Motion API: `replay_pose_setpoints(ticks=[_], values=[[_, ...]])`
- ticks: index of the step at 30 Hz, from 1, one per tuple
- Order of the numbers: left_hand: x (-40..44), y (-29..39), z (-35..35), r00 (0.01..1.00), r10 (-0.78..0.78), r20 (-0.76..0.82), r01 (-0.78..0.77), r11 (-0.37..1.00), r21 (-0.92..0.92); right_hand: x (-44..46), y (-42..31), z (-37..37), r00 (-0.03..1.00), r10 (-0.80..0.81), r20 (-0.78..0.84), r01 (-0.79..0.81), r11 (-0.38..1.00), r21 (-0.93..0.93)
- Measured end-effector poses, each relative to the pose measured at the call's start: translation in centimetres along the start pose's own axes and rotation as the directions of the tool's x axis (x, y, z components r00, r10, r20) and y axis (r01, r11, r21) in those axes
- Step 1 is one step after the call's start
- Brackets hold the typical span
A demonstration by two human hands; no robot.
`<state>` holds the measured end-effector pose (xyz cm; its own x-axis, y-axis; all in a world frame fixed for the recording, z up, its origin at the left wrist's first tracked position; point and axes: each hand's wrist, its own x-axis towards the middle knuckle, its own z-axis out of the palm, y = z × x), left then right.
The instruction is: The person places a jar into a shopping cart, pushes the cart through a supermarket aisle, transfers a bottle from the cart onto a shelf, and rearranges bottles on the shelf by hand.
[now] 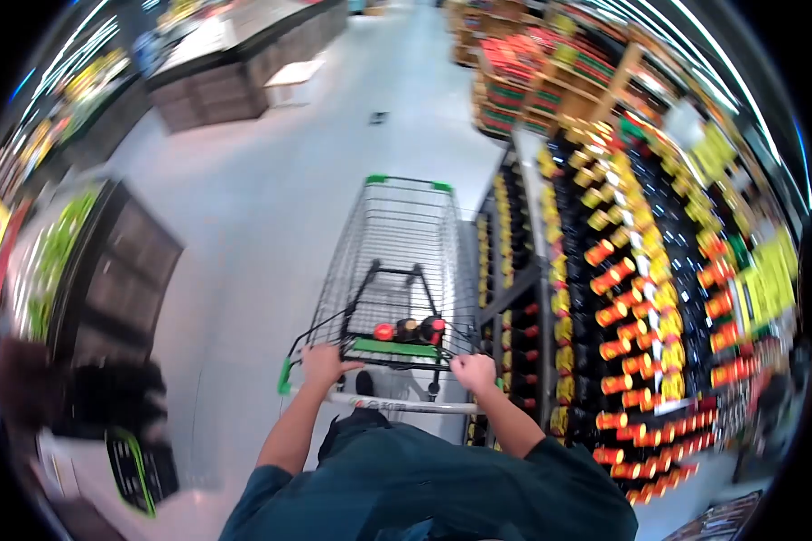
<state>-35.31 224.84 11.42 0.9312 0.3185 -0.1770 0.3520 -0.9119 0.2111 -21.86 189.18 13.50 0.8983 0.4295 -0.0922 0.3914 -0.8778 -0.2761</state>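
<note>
A wire shopping cart (404, 216) with green corner caps stands in front of me. My left hand (323, 365) is closed on the cart's near left edge, with its thumb pointing inward. At the near right edge, my right hand (474, 371) grips the cart too. The pale handle bar (406, 406) runs just below both hands. By the green strip (397, 348) at the near end lie a red-topped item (383, 332) and dark bottles (431, 330) with red on one. Their labels are too small to read.
Close on the right rises a shelf of dark bottles (613, 316) with yellow and orange tops. On the left stand a dark wooden produce stand (126, 270) and a counter (207, 95). Pale floor (406, 108) stretches ahead. A blurred person (117, 397) is at lower left.
</note>
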Motion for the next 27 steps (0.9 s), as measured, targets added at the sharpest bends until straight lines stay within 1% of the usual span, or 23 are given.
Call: replay_pose_setpoints(ticks=[1,2,4,5,6,7,9,10,13,16,17,21,24,25,27], values=[[0.9,0.4,-1.6,1.000,0.010,0.022,-0.009,1.000,-0.021,1.0,0.0,0.3,1.000,0.015,-0.002,-0.015,0.999,-0.032],[2.2,0.4,-2.0,0.999,0.024,0.039,-0.024,1.000,0.012,1.7,0.4,0.8,0.999,0.015,-0.032,-0.015,1.000,-0.012],[4.8,-0.5,-1.5,0.997,0.071,0.026,-0.072,0.997,0.036,3.0,0.6,1.4,0.988,-0.039,-0.148,0.043,0.999,0.021],[5.7,-0.6,-1.6,0.997,0.080,0.015,-0.080,0.997,0.023,3.7,0.8,2.0,0.980,-0.041,-0.197,0.043,0.999,0.010],[6.7,-0.6,-1.8,0.996,0.085,0.007,-0.085,0.996,0.009,4.3,0.7,1.8,0.984,-0.027,-0.179,0.029,1.000,0.010],[7.8,-0.7,-1.9,0.996,0.073,0.044,-0.075,0.996,0.043,4.8,0.6,1.6,0.989,-0.010,-0.149,0.012,1.000,0.011],[9.5,-0.7,-2.4,0.994,0.098,0.041,-0.100,0.994,0.033,6.0,0.0,0.8,0.997,0.027,-0.069,-0.027,1.000,0.005],[10.4,-0.9,-2.6,0.993,0.113,0.041,-0.114,0.993,0.028,6.5,0.0,1.0,0.996,0.051,-0.068,-0.051,0.999,0.003],[13.0,-1.4,-2.5,0.989,0.135,0.059,-0.137,0.990,0.037,8.1,-0.3,0.9,0.995,0.100,-0.005,-0.100,0.993,-0.060],[15.6,-1.6,-2.4,0.986,0.143,0.080,-0.146,0.989,0.034,9.5,-0.4,0.6,0.993,0.119,0.006,-0.119,0.992,-0.044],[16.2,-1.6,-2.7,0.985,0.150,0.081,-0.153,0.988,0.033,10.0,-0.1,1.0,0.996,0.093,-0.016,-0.094,0.995,-0.034],[18.6,-1.7,-3.2,0.980,0.169,0.102,-0.172,0.985,0.026,12.0,-0.1,1.1,0.992,0.086,-0.088,-0.087,0.996,-0.007],[20.4,-1.8,-3.4,0.977,0.181,0.111,-0.185,0.982,0.027,13.7,-0.4,0.6,0.989,0.140,-0.045,-0.140,0.990,-0.004],[20.9,-1.8,-3.4,0.977,0.178,0.118,-0.182,0.983,0.026,14.2,-0.3,0.6,0.986,0.166,-0.015,-0.166,0.986,0.024],[22.2,-2.1,-3.2,0.976,0.174,0.133,-0.179,0.983,0.030,15.2,-0.4,0.3,0.987,0.161,-0.012,-0.161,0.987,0.018]])
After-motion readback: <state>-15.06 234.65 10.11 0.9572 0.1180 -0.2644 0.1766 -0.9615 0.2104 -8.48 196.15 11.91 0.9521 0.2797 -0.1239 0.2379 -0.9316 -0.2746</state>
